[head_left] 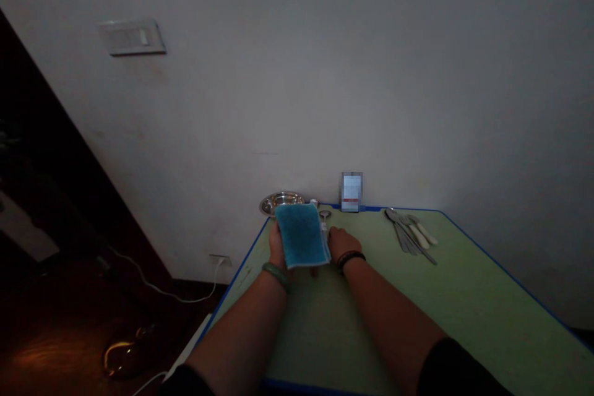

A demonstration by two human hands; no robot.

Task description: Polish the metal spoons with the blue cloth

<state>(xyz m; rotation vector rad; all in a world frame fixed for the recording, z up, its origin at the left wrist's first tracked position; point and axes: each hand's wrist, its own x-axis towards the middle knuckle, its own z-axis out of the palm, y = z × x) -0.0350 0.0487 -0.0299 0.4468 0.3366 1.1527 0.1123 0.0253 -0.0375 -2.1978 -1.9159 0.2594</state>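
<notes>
My left hand [277, 247] holds a blue cloth [301, 236] spread over its palm above the green table [464, 297]. A green bangle circles that wrist. My right hand [342, 241], with a dark band at the wrist, is closed at the cloth's right edge. A small metal spoon [325, 215] pokes out there, its handle hidden between cloth and fingers. Whether the right fingers grip the spoon or the cloth is unclear.
A steel bowl [281, 202] sits at the table's far left corner. A small blurred card [351, 192] leans against the white wall. Several pieces of cutlery [411, 234] lie at the far right. A wall switch [131, 36] and floor cables [185, 297] are on the left.
</notes>
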